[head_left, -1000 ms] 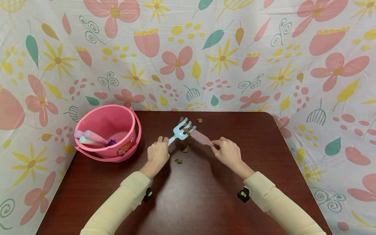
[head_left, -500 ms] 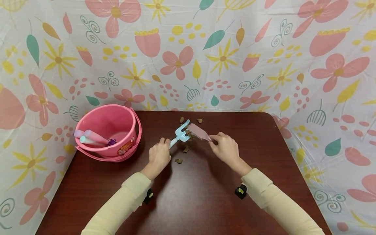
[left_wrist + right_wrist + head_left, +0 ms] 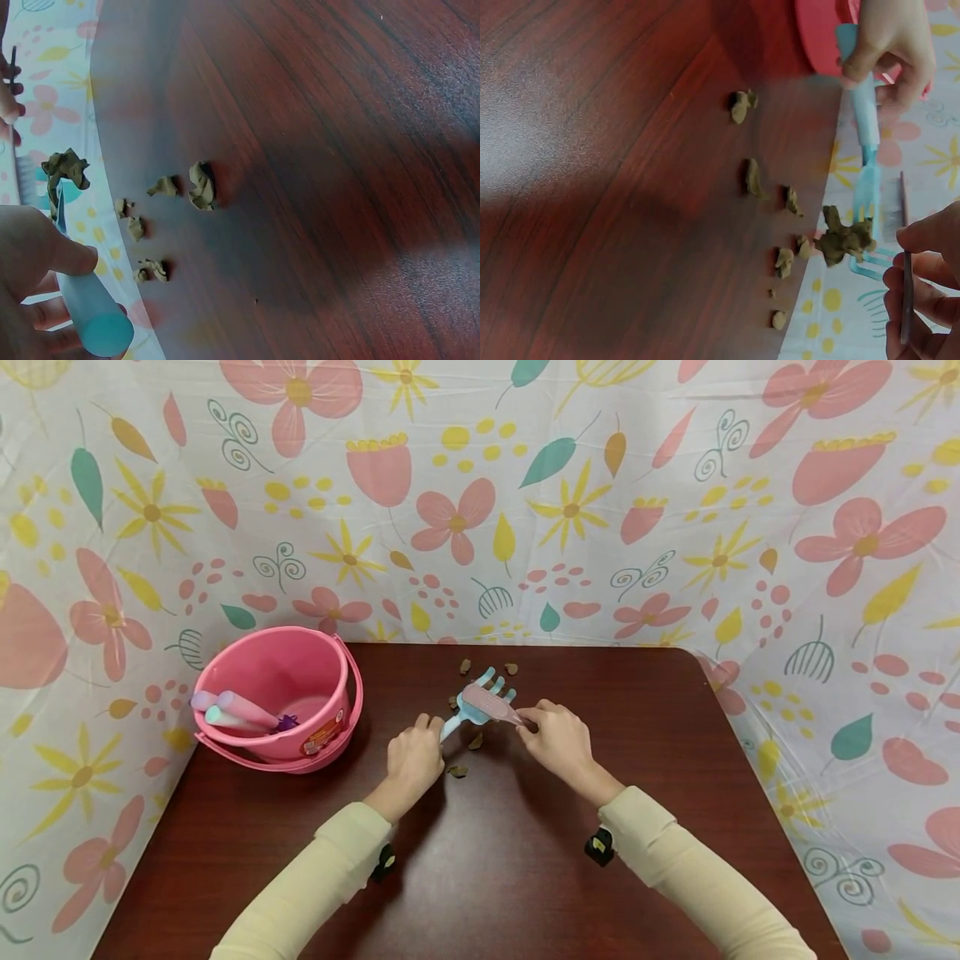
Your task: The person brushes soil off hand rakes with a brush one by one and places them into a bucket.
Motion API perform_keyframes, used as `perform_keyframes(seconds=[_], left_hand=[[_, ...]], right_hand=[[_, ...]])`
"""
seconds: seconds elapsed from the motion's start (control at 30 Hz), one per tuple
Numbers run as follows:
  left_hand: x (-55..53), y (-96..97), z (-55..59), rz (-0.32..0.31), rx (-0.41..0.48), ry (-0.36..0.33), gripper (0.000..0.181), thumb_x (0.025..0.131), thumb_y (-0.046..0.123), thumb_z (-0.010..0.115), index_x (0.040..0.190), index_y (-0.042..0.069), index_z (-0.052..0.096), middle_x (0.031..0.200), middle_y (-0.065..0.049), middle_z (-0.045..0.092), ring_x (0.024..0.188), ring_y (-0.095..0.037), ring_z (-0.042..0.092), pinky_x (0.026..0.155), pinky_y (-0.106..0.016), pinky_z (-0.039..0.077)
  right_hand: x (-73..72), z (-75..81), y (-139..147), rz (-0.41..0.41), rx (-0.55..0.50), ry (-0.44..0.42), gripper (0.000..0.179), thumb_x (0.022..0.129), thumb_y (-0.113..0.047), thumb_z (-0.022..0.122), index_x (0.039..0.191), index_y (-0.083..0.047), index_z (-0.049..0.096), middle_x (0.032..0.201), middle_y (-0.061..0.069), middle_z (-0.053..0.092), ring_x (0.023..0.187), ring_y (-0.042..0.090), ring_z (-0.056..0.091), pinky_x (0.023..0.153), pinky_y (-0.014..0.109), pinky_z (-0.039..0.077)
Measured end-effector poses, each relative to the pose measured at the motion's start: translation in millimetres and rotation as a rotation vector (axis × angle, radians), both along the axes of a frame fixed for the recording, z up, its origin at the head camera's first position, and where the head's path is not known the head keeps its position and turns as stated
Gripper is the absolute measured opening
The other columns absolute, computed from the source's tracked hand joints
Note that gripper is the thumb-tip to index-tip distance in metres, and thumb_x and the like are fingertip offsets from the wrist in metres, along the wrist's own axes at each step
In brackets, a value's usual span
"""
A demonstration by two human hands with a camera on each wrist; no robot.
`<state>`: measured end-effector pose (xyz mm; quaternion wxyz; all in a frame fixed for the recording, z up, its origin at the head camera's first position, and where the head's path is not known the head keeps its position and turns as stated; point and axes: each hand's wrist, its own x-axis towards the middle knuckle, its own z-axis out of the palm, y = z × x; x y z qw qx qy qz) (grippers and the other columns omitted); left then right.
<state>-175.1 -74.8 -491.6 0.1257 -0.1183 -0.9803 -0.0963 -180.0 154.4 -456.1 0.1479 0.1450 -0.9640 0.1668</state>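
My left hand grips the handle of a light blue toy hand fork. A brown, clay-like clump clings to the fork's tines above the table. In my right hand I pinch the handle of a pink brush. Its flat head lies over the fork's head in the head view, hiding part of it. In the left wrist view the brush's pale bristles face the clump; whether they touch is unclear. Several brown bits lie on the table below the tools.
A pink bucket stands tilted at the back left of the dark wooden table. Inside lie pastel-coloured handles and a small purple piece. Behind hangs a flower-patterned cloth.
My right hand has moved left and slightly down, bringing the brush from the fork's right side across its head. My left hand and the fork have shifted slightly right.
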Motion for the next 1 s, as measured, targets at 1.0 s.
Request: perform_keyframes(seconds=[1.0], left_hand=[[-0.8,-10.0,1.0,0.029,0.009,0.067,0.027,0.069,0.013,0.074,0.089,0.006,0.058,0.079,-0.008,0.052,0.057,-0.029,0.059,0.043,-0.042,0.046]], right_hand=[[4.7,-10.2,19,-0.06,0.062,0.095,0.019,0.075,-0.018,0.073,0.093,-0.013,0.074,0.074,0.003,0.061,0.059,0.02,0.055,0.041,0.031,0.04]])
